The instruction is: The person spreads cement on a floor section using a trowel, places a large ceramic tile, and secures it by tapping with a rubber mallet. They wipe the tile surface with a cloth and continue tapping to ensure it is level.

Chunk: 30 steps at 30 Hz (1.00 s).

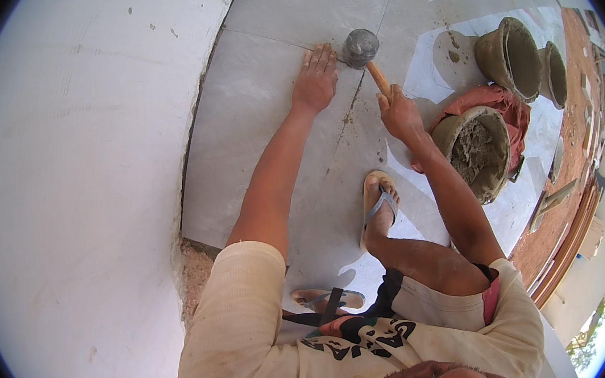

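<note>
My right hand [400, 112] is closed round the wooden handle of a rubber mallet [360, 47]. Its round black head is over the grey floor tiles [249, 85], close to where several joints meet; whether it touches them I cannot tell. Just left of the mallet head, my left hand [315, 80] lies flat on a tile, fingers stretched toward the far side. Crumbs of mortar dot the joint [348, 115] running between my two arms.
A white wall [90, 173] borders the tiles on the left. Beside my right forearm stands a bucket of wet mortar [475, 154] against a red cloth [506, 107]. Two more mortar-stained buckets [508, 60] stand farther right. My sandalled foot [379, 207] rests on the tiles.
</note>
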### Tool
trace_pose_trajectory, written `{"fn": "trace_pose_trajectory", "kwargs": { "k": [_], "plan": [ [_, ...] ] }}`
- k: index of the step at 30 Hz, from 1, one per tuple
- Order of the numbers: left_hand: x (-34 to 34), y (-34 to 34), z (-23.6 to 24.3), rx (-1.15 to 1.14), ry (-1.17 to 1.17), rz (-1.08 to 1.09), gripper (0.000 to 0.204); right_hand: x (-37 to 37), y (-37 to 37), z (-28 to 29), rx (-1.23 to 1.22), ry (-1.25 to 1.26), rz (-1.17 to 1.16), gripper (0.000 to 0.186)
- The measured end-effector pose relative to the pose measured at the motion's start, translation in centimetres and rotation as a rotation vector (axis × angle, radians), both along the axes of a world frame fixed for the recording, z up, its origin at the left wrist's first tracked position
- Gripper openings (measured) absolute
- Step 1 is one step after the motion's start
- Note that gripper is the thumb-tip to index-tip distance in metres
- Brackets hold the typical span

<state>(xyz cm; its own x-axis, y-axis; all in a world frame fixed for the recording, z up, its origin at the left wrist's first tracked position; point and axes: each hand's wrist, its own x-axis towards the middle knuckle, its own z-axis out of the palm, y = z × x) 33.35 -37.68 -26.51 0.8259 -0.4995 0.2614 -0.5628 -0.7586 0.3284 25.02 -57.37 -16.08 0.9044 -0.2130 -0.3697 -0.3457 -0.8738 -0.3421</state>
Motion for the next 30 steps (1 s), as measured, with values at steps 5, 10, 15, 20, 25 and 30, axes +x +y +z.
{"fn": "trace_pose_trajectory", "kwargs": {
  "k": [5,10,15,20,25,30],
  "plan": [
    [-0.4,0.7,0.2,0.006,0.017,-0.006,0.047,0.4,1.5,2.8,0.062,-0.051,-0.066,0.034],
    [0.0,0.3,-0.1,-0.027,0.020,-0.007,0.048,-1.7,0.4,-0.7,-0.012,-0.035,0.037,0.033],
    [1.0,1.9,-0.1,-0.037,0.014,0.002,0.048,-0.6,-0.9,-1.7,0.037,-0.034,0.021,0.034],
    [4.3,8.4,0.1,0.053,-0.081,0.090,0.047,0.6,-0.7,0.7,0.038,0.029,0.030,0.037],
    [4.8,9.9,-0.3,0.065,-0.108,0.150,0.046,1.9,2.2,5.5,0.160,-0.083,-0.018,0.037],
    [5.1,8.8,-0.2,0.015,-0.085,0.146,0.047,0.4,1.6,0.3,0.049,-0.013,0.082,0.037]
  ]
}}
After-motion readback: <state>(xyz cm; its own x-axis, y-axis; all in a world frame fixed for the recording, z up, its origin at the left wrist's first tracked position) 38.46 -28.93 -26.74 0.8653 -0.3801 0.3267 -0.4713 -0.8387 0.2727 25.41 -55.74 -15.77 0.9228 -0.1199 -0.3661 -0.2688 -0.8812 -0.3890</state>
